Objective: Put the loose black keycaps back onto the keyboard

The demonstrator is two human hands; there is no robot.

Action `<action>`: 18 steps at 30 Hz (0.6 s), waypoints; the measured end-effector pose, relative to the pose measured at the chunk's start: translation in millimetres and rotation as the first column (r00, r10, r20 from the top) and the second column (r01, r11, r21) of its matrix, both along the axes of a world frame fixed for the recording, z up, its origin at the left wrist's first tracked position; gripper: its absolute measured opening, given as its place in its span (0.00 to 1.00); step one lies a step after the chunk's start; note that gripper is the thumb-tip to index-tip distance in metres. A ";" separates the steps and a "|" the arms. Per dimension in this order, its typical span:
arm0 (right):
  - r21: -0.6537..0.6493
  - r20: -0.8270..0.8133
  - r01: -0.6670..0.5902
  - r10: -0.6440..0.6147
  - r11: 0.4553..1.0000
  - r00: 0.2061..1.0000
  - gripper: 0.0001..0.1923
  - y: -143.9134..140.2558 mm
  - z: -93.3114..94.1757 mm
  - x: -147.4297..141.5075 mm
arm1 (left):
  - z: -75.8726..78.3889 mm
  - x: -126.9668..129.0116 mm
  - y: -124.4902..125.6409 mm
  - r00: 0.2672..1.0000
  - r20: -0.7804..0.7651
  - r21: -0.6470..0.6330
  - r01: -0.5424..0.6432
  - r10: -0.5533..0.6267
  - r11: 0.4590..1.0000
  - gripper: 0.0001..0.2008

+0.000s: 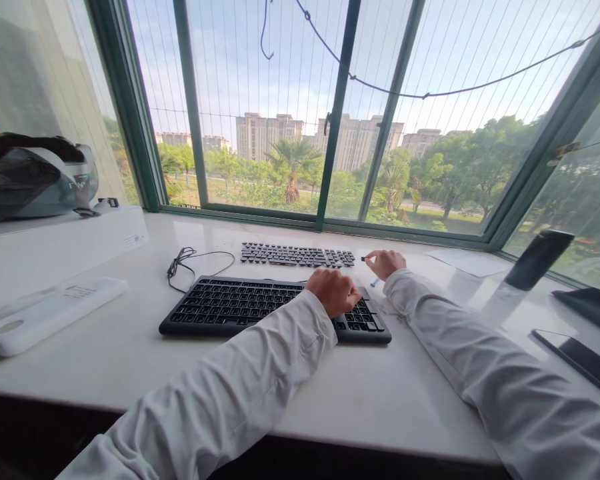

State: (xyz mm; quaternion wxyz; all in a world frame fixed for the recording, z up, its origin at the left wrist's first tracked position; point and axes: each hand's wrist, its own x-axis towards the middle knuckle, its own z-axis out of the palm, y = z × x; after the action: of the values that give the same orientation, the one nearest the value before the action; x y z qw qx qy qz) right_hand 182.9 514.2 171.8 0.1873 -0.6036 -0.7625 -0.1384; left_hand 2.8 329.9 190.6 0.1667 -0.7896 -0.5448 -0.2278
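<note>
A black keyboard point(230, 303) lies on the white surface in front of me, with many of its key positions looking bare. My left hand point(333, 292) is curled over its right part; the fingertips are hidden, so I cannot tell what they hold. Behind the keyboard, loose black keycaps point(297, 255) are laid out in rows. My right hand point(386, 264), beyond the keyboard's right end, pinches a small black keycap point(363, 259) just right of those rows. A small blue-and-white item point(375, 283), too small to name, lies near the right wrist.
The keyboard's cable point(183, 260) is bundled at the back left. Farther left are a white box point(105, 233) with a dark visored item on it and a flat white package point(60, 310). To the right are a black upright object point(540, 259), paper point(467, 262) and a phone point(580, 357).
</note>
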 end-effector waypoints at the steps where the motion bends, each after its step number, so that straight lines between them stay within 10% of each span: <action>1: -0.004 -0.048 -0.026 0.026 1.000 0.998 0.16 -8.7 3.8 2.3 | -0.1 -0.4 0.4 1.000 0.000 0.000 0.001 -0.001 1.000 0.15; 10: -0.123 -0.399 -0.433 0.355 0.893 0.846 0.21 -101.9 15.5 19.0 | -4.8 -2.6 6.8 0.998 0.020 0.073 0.066 -0.067 0.995 0.17; 18: -0.190 -0.502 -0.576 0.426 0.795 0.753 0.24 -119.0 4.3 15.0 | -6.8 -0.7 6.1 0.984 -0.015 0.095 0.177 -0.176 0.980 0.12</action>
State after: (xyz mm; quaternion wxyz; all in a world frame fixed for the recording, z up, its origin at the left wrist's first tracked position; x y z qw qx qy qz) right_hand 197.9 395.1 176.0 0.2777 -0.4108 -0.8481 0.1867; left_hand 2.1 335.9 183.8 0.1856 -0.8267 -0.4604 -0.2649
